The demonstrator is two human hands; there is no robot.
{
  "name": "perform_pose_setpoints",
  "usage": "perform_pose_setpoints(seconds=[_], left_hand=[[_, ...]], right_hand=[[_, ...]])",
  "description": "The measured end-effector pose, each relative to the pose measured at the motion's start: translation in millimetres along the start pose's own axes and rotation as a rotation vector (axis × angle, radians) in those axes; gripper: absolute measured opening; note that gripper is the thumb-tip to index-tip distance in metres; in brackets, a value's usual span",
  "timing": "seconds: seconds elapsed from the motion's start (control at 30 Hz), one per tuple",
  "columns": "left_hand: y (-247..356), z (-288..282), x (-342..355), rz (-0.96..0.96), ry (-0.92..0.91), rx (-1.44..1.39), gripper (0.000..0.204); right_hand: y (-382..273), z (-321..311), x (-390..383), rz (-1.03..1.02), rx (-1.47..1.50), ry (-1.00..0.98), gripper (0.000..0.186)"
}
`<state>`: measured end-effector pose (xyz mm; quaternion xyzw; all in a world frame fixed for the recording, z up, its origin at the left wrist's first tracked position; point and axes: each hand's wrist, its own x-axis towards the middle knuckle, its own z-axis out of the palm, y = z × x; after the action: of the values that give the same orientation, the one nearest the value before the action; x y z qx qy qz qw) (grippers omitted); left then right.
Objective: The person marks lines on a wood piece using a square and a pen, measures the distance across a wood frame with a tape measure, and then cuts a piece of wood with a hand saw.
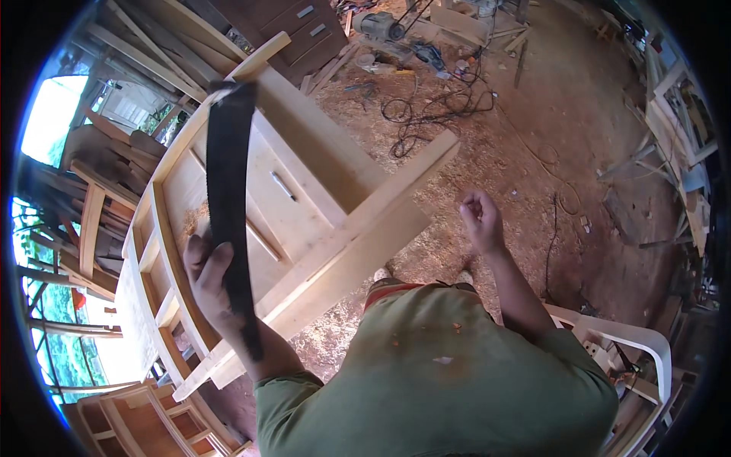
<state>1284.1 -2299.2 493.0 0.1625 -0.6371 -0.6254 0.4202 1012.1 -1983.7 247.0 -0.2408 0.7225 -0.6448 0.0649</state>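
My left hand point(209, 286) grips a long dark hand saw point(227, 183) near its lower end. The blade runs upward over an unfinished pale wooden cabinet point(304, 190) that lies on its side. The cabinet has a drawer front with a small metal handle point(282, 186). My right hand point(480, 221) hangs to the right of the cabinet's leg, fingers loosely curled, and holds nothing that I can see. It is above the sawdust-covered floor. My green shirt fills the lower middle of the head view.
Sawdust covers the floor point(533, 152). Black cables point(426, 107) and a machine point(378, 27) lie at the back. A white plastic chair point(624, 343) stands at my right. Stacked wooden frames point(99, 221) and another cabinet point(145, 419) stand at the left.
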Motion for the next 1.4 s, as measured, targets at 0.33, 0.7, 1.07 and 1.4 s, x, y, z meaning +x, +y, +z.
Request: perform_pose_setpoints(seconds=[0.33,0.7,1.07,1.4], left_hand=[[-34.9,151.1,-32.5,-0.198,-0.778,-0.500,0.015],[-208.5,257.9,81.2,-1.031,-0.892,-0.554,0.059],[-314.9,300.1,23.9,-0.107,-0.835,1.482,0.033],[-305.3,266.1,15.4,-0.242,-0.536,1.341,0.028]], right_hand=[[15.6,-148.1,38.4,-0.265,-0.460,0.426,0.074],[34.8,-222.5,-164.9,0.362,0.347,0.469,0.037],[-30.0,-218.6,-170.9,0.213,0.256,0.763,0.039],[-29.0,-249.9,-88.9,0.381,0.282,0.013,0.063]])
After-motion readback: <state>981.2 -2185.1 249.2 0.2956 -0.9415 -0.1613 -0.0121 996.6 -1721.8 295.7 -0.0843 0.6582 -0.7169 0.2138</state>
